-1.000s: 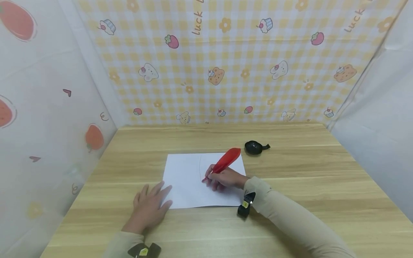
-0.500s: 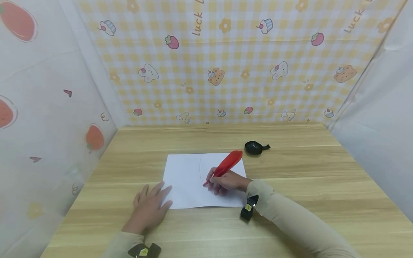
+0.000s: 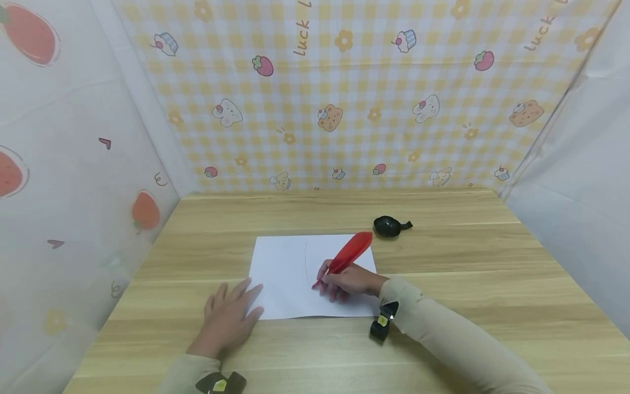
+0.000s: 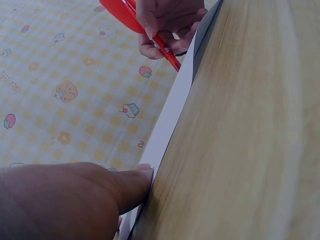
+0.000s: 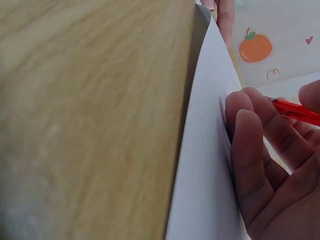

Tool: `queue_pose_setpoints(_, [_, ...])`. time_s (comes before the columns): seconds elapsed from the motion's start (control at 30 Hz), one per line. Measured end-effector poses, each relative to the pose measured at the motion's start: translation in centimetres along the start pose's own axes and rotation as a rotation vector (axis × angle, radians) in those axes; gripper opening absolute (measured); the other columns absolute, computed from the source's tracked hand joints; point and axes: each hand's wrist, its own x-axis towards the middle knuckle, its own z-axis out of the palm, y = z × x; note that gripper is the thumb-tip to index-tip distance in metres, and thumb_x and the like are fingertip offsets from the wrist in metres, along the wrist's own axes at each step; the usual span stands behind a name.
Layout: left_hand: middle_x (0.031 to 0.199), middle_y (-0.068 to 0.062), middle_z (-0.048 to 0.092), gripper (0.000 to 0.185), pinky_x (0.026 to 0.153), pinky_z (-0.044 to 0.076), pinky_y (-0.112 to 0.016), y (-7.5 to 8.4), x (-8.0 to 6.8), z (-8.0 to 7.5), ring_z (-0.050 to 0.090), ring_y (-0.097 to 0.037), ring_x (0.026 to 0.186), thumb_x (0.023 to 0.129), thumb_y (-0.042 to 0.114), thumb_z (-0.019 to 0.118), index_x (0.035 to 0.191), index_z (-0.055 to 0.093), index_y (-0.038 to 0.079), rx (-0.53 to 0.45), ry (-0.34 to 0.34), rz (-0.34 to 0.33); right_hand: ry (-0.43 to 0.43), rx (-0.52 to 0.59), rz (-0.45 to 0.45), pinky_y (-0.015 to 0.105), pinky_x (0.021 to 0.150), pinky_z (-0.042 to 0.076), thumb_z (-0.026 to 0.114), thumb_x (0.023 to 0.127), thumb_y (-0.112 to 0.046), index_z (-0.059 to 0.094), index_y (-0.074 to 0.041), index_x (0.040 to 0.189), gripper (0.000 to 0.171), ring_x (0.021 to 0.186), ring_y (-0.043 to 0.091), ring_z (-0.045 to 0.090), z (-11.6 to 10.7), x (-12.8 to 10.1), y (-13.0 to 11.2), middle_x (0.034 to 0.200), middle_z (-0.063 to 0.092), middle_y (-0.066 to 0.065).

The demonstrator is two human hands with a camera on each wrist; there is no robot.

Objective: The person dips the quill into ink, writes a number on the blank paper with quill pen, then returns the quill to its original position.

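Observation:
A white sheet of paper (image 3: 287, 273) lies on the wooden table (image 3: 443, 262), with a thin curved line drawn down its middle. My right hand (image 3: 346, 282) grips a red feather-shaped pen (image 3: 346, 254), its tip touching the paper near the lower end of the line. The right wrist view shows curled fingers (image 5: 260, 150) round the red pen shaft (image 5: 295, 110) on the sheet (image 5: 205, 165). My left hand (image 3: 228, 317) lies flat, fingers spread, pressing the sheet's near left corner. In the left wrist view a fingertip (image 4: 132, 182) touches the paper edge (image 4: 172, 117), with the pen (image 4: 160, 45) beyond.
A small black object with a short strap (image 3: 389, 225) sits on the table behind the sheet's far right corner. Patterned cloth walls (image 3: 325, 93) enclose the table at the back and on both sides. Black wrist cameras (image 3: 381, 325) hang at both cuffs.
My right hand and the pen have slid slightly toward me and to the right along the drawn line. The left hand has stayed on the paper's corner.

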Motion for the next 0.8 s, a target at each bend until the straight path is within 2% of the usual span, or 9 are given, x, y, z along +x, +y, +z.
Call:
queue_pose_setpoints(0.4, [0.152, -0.016, 0.035, 0.048, 0.100, 0.005, -0.076, -0.3, 0.3, 0.4, 0.012, -0.058, 0.135, 0.098, 0.033, 0.055, 0.142, 0.050, 0.016, -0.014, 0.032, 0.018, -0.019, 0.005, 0.000, 0.030, 0.057, 0.055, 0.052, 0.097, -0.016, 0.060, -0.009, 0.104, 0.013, 0.065, 0.020, 0.066, 0.0, -0.6, 0.2, 0.086, 0.070, 0.007])
queue_pose_setpoints(0.8, [0.153, -0.015, 0.034, 0.048, 0.101, 0.005, -0.076, -0.2, 0.0, 0.1, 0.011, -0.058, 0.136, 0.098, 0.033, 0.054, 0.143, 0.049, 0.018, -0.004, 0.014, 0.014, -0.053, 0.011, -0.007, 0.029, 0.056, 0.054, 0.052, 0.097, -0.015, 0.060, -0.006, 0.103, 0.013, 0.064, 0.018, 0.066, -0.5, -1.1, 0.3, 0.085, 0.071, 0.008])
